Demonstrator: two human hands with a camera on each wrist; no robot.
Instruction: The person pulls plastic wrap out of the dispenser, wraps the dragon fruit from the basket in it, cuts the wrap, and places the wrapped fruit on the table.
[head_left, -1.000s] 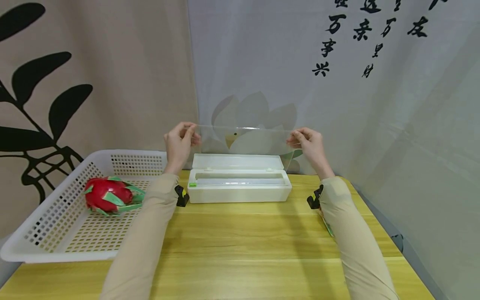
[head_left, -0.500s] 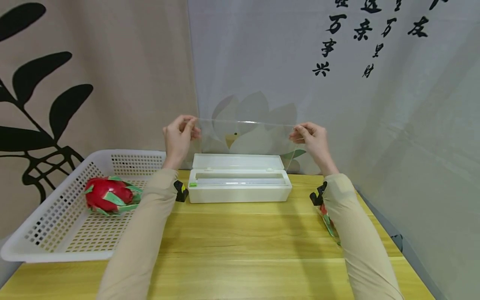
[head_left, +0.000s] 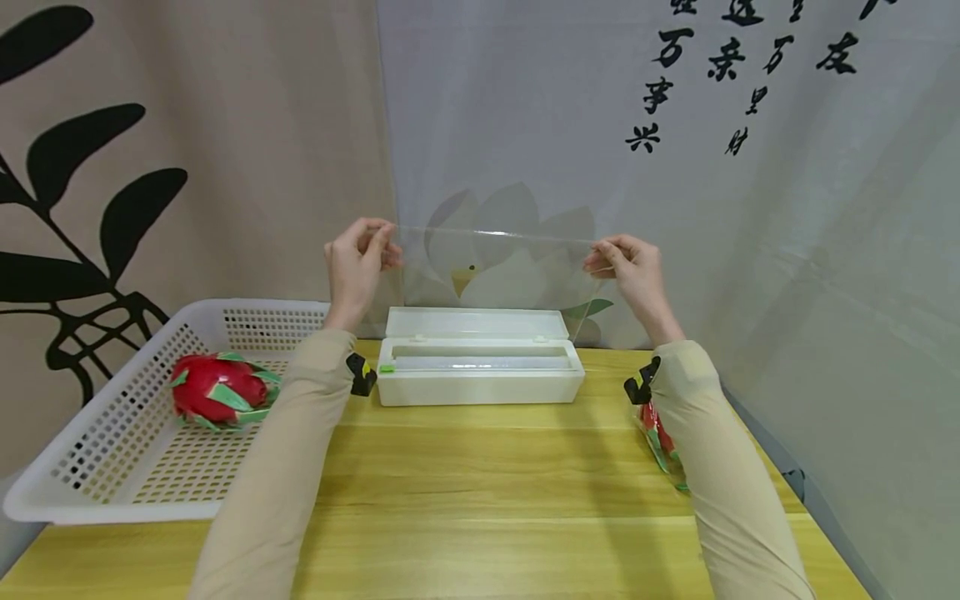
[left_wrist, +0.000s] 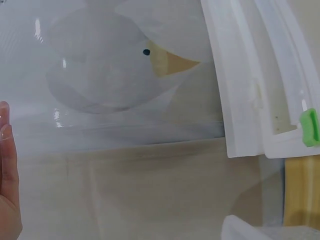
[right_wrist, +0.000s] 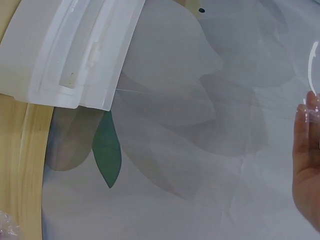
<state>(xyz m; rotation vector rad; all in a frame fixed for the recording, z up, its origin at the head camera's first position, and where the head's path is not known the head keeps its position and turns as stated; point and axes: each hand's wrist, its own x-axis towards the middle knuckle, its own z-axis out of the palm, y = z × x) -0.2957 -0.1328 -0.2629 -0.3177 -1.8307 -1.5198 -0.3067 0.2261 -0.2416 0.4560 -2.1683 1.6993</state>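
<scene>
On the table (head_left: pixel 480 500), a second fruit (head_left: pixel 662 442) lies by the right forearm, partly hidden by it; a red fruit (head_left: pixel 217 390) sits in the basket (head_left: pixel 112 513) to the left. Beyond stands the box (head_left: pixel 480 390), lid tipped back, a roll (head_left: pixel 480 363) visible inside. Above and behind it the film (head_left: pixel 495 267) is stretched between both hands: left hand (head_left: pixel 358 265) with fingers curled, pinching one upper corner; right hand (head_left: pixel 628 267) likewise at the other, slightly lower. Where the film leaves the box cannot be made out. Assessment: the step in hand appears to be drawing out film, as yet uncut. The next move calls for level hands, even tension and a firm pinch, lest the sheet fold or cling.
</scene>
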